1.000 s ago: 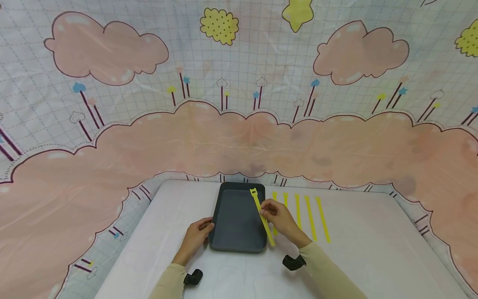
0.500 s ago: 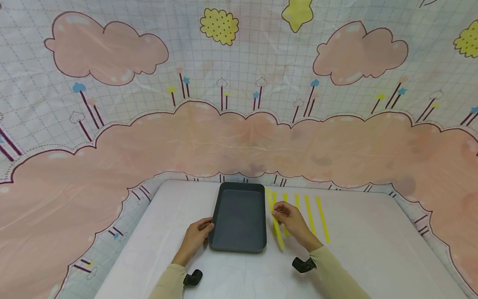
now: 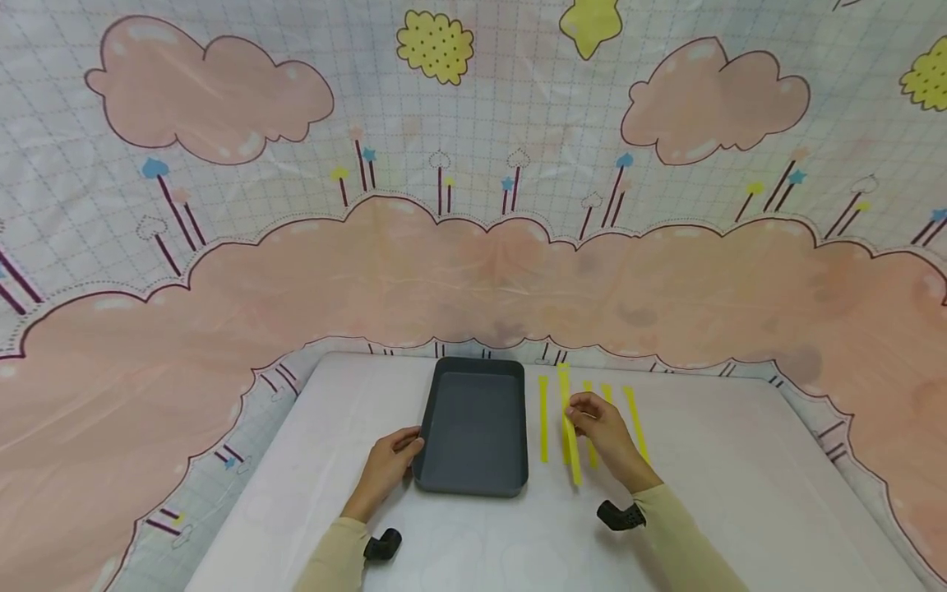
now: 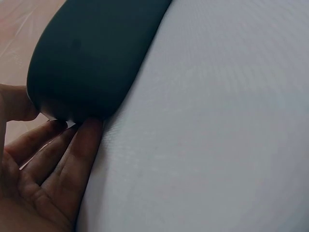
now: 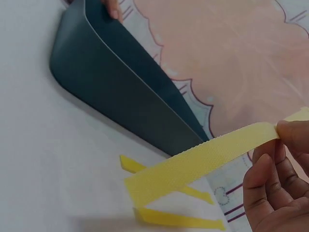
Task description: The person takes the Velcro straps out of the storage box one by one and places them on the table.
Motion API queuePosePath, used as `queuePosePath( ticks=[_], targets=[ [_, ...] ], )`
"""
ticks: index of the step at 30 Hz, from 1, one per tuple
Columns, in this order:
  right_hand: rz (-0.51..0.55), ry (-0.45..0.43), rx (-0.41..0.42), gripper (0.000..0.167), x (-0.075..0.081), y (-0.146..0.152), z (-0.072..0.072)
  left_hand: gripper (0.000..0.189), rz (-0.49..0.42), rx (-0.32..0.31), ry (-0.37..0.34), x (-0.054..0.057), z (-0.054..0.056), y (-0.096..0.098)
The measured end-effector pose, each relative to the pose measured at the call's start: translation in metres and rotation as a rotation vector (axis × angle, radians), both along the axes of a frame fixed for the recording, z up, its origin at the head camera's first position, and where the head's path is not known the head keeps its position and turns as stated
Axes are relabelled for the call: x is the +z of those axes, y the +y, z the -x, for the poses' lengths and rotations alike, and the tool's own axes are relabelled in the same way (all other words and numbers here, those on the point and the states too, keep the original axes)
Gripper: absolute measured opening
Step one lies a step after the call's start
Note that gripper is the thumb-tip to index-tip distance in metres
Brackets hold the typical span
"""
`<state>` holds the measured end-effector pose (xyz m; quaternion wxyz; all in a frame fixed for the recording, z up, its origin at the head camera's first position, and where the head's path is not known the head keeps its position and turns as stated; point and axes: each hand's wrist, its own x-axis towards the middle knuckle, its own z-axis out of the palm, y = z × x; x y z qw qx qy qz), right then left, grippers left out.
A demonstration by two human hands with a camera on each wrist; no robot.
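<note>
My left hand point(image 3: 386, 470) holds the dark grey rectangular tray point(image 3: 473, 485) by its left wall; in the left wrist view its fingers point(image 4: 84, 145) lie against the outside, and a fingertip shows over the rim in the right wrist view. My right hand point(image 3: 602, 432) pinches a yellow hook-and-loop cable tie point(image 5: 207, 154) between thumb and fingers, right of the tray. The tie points lengthwise away from me, its free end sticking out toward the near side. Below it, more yellow ties point(image 3: 543, 419) lie on the white table, partly covered by the hand.
The ties on the table form a row of several, up to the rightmost tie point(image 3: 636, 423). A patterned cloth point(image 3: 473, 279) with clouds hangs behind the table point(image 3: 740, 493). A black wrist camera point(image 3: 620, 515) sits on the right forearm, another point(image 3: 383, 544) on the left.
My right hand has carried the yellow cable tie from over the tray's right edge to the right, above the row of ties. The left hand and the tray have stayed put.
</note>
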<state>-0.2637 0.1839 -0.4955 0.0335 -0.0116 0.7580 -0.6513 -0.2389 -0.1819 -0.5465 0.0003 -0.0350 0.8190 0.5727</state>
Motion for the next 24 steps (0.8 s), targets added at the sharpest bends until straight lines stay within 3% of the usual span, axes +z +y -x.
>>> queuePosePath(
  ticks=[6,13,24],
  targets=[
    [0.017,-0.019,-0.043,0.024,-0.001,0.013,0.004,0.035,-0.011,0.004,-0.004,0.001,0.001,0.0],
    [-0.036,-0.013,-0.095,0.026,0.0,0.032,0.005,0.035,-0.005,0.006,-0.003,0.001,0.002,0.0],
    [-0.025,-0.024,-0.124,0.03,-0.003,0.054,0.005,0.036,0.006,0.003,-0.014,-0.002,0.003,0.0]
  ],
)
